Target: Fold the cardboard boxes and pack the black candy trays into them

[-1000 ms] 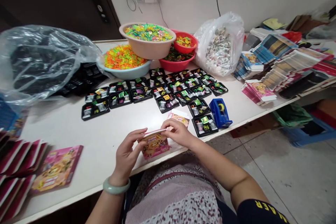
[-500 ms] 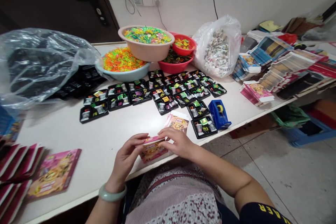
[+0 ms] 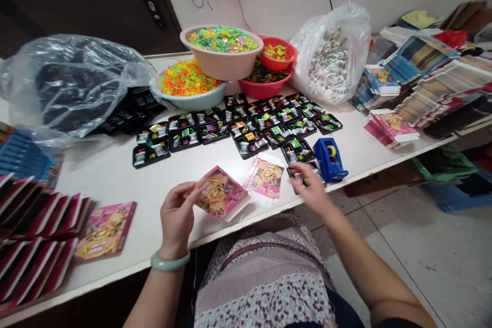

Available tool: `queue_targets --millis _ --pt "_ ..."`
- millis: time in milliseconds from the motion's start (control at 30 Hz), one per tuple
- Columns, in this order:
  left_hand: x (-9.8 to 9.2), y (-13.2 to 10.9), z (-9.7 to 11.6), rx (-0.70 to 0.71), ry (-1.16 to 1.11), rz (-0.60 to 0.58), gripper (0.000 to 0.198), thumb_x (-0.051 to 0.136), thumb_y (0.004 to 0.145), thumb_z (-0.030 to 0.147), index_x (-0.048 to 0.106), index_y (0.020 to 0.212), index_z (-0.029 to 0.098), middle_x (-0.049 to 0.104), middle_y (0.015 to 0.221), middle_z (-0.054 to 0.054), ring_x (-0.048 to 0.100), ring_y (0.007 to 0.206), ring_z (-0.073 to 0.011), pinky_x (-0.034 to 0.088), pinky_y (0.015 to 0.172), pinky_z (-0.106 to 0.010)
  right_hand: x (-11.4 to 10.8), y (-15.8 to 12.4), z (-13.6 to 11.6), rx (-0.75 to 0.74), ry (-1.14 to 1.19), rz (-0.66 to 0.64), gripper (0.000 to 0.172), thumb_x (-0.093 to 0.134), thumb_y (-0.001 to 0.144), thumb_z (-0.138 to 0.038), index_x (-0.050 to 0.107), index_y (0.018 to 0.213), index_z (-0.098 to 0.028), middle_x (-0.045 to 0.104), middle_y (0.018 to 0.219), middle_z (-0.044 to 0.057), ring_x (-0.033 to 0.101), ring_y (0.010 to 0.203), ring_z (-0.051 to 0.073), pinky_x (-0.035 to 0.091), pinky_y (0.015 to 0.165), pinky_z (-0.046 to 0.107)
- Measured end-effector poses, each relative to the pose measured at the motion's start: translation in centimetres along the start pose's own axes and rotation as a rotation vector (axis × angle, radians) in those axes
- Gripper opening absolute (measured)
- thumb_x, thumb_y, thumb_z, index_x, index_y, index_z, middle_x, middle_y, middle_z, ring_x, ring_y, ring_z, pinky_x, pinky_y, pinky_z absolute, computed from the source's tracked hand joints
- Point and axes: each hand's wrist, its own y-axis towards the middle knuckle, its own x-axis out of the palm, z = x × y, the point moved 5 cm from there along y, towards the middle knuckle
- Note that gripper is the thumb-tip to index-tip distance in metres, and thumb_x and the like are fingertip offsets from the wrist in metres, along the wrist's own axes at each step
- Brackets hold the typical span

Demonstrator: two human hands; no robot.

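My left hand (image 3: 178,218) is closed on the left end of a pink cardboard box (image 3: 222,193). The box is tilted above the table's front edge, with its white-edged end toward the right. My right hand (image 3: 312,190) is over the nearest black tray (image 3: 306,177), fingers apart and nothing seen in them. It partly hides that tray, and I cannot tell whether the fingertips touch it. Between the hands, flat pink cartons (image 3: 268,177) lie on the table. A blue tape dispenser (image 3: 331,161) stands just right of the tray.
Several filled black trays (image 3: 215,132) cover the middle. Behind them stand a beige basin (image 3: 223,61), a light-blue basin (image 3: 190,101) and red basins (image 3: 265,89). Plastic bags (image 3: 334,64) flank these. Pink boxes (image 3: 105,230) are at left; carton stacks (image 3: 426,97) are at right.
My right hand has left the box and moved right to the nearest black tray. My left hand has lifted and turned the box. The view has shifted slightly.
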Motion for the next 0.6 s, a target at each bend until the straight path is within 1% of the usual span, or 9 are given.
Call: queue_targets --millis 33,67,133,200,267,300,367,533,600 --pt "0.2 -0.2 0.2 0.026 -0.043 0.053 0.018 0.076 0.072 0.027 0.067 0.085 0.019 0.066 0.089 -0.003 0.063 0.086 -0.0152 0.055 0.074 -0.025 -3.1 -0.2 1.8 0.065 -0.139 0.108 0.032 0.052 0.091 -0.036 0.059 0.120 -0.023 0.060 0.114 0.012 0.061 0.093 0.022 0.052 0.084 0.041" --pt "0.9 -0.4 0.4 0.056 -0.069 0.054 0.017 0.076 0.072 0.026 0.067 0.085 0.020 0.066 0.091 -0.003 0.063 0.089 -0.0153 0.055 0.077 -0.026 -6.0 -0.5 3.4 0.121 -0.292 0.185 0.032 0.052 0.089 -0.037 0.062 0.115 -0.021 0.059 0.111 0.013 0.060 0.087 0.023 0.052 0.082 0.043" --pt "3.2 -1.2 0.8 0.117 -0.057 -0.042 0.014 0.074 0.075 0.022 0.068 0.088 0.020 0.066 0.095 -0.004 0.063 0.094 -0.0164 0.054 0.081 -0.029 -10.1 -0.8 6.1 0.229 -0.580 0.229 0.034 0.052 0.087 -0.039 0.066 0.108 -0.016 0.058 0.109 0.016 0.059 0.084 0.024 0.050 0.084 0.046" --pt "5.9 -2.1 1.2 0.170 0.007 -0.158 0.012 0.069 0.079 0.021 0.069 0.091 0.021 0.066 0.098 -0.005 0.062 0.095 -0.0169 0.054 0.080 -0.029 -12.1 -1.1 8.1 0.340 -0.756 0.152 0.034 0.053 0.085 -0.042 0.071 0.096 -0.015 0.059 0.106 0.017 0.060 0.086 0.026 0.049 0.083 0.045" --pt "7.8 -2.9 1.6 0.214 0.076 -0.236 0.012 0.065 0.083 0.019 0.068 0.095 0.021 0.065 0.099 -0.006 0.062 0.095 -0.0169 0.054 0.077 -0.029 -12.5 -1.4 9.4 0.432 -0.794 0.073 0.035 0.053 0.084 -0.045 0.073 0.088 -0.017 0.061 0.102 0.014 0.061 0.083 0.026 0.049 0.080 0.042" --pt "8.3 -3.2 1.7 0.234 0.104 -0.262 0.013 0.063 0.085 0.019 0.068 0.096 0.021 0.065 0.099 -0.006 0.062 0.095 -0.0169 0.053 0.076 -0.028 -12.5 -1.6 9.9 0.460 -0.765 0.066 0.035 0.054 0.084 -0.048 0.074 0.085 -0.019 0.062 0.100 0.013 0.061 0.080 0.024 0.049 0.078 0.040" --pt "8.8 -3.6 2.0 0.262 0.144 -0.304 0.014 0.060 0.086 0.018 0.067 0.098 0.021 0.065 0.100 -0.007 0.062 0.095 -0.0174 0.053 0.075 -0.029 -12.3 -2.0 10.7 0.492 -0.616 0.126 0.038 0.056 0.080 -0.053 0.074 0.083 -0.020 0.064 0.097 0.011 0.060 0.073 0.021 0.050 0.075 0.038" --pt "8.4 -3.7 2.3 0.282 0.182 -0.343 0.016 0.059 0.087 0.017 0.066 0.101 0.021 0.064 0.101 -0.007 0.062 0.095 -0.0176 0.053 0.074 -0.029 -11.1 -4.5 13.7 0.712 0.132 0.424 0.050 0.071 0.061 -0.062 0.070 0.086 -0.018 0.068 0.089 0.007 0.063 0.064 0.017 0.055 0.060 0.034" --pt "8.2 -3.7 2.2 0.286 0.195 -0.344 0.017 0.059 0.088 0.016 0.066 0.102 0.021 0.064 0.102 -0.007 0.062 0.095 -0.0175 0.053 0.073 -0.028 -10.5 -5.2 13.9 0.750 0.278 0.499 0.051 0.075 0.059 -0.059 0.070 0.090 -0.019 0.068 0.090 0.006 0.063 0.063 0.015 0.057 0.061 0.033"
